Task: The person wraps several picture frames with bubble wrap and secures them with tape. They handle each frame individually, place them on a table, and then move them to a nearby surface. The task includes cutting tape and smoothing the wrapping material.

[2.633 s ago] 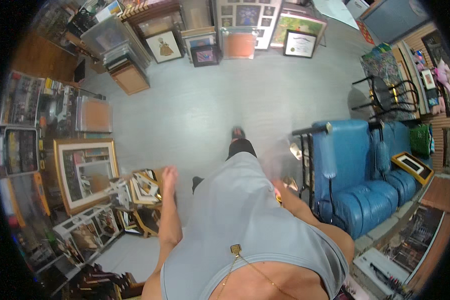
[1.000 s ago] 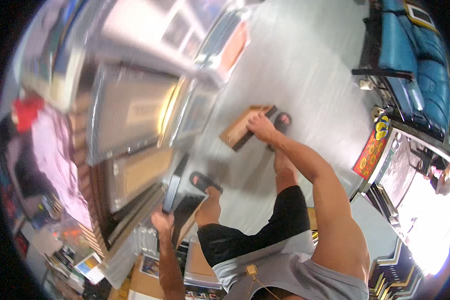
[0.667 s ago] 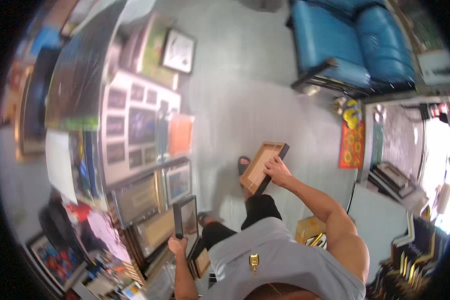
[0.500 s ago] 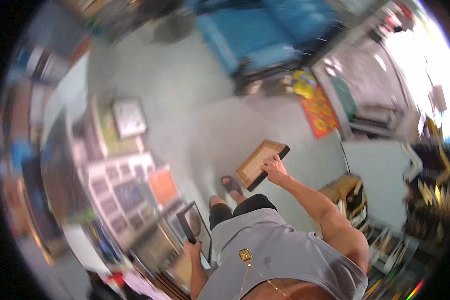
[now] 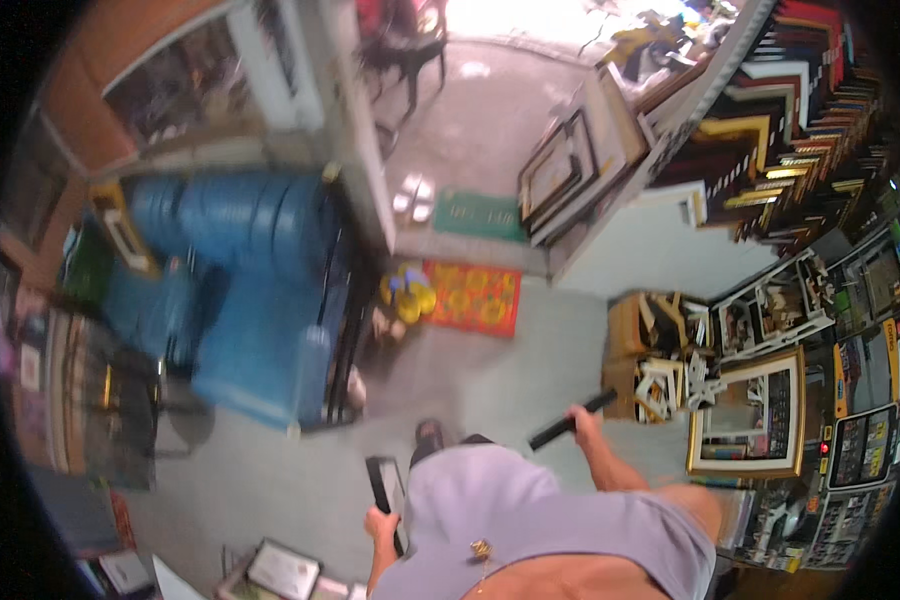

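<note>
Looking down through the head camera, the only view I have, I find the left hand (image 5: 381, 523) closed around the side of a black frame (image 5: 379, 484). It stands steeply beside the grey shirt (image 5: 490, 490), its long axis running mostly forward, away from the body, with a pale panel partly showing on its inner side. Over on the other side, the right hand (image 5: 587, 428) is wrapped around a dark frame (image 5: 555, 432) that I see edge-on, as a slim bar; its face is hidden from me. That bar's long axis slants, one end reaching inward ahead of the shirt, the other pointing out and forward toward the cardboard box (image 5: 622, 335) of frame pieces. Of the two hands, the right is nearer that box; I cannot tell whether the bar's outer end touches it. Farther right leans a gold frame (image 5: 799, 420), apart from both hands. Ahead and to the left sits the blue sofa (image 5: 255, 335), and a red mat (image 5: 475, 298) lies on the grey floor (image 5: 530, 360) straight ahead.
</note>
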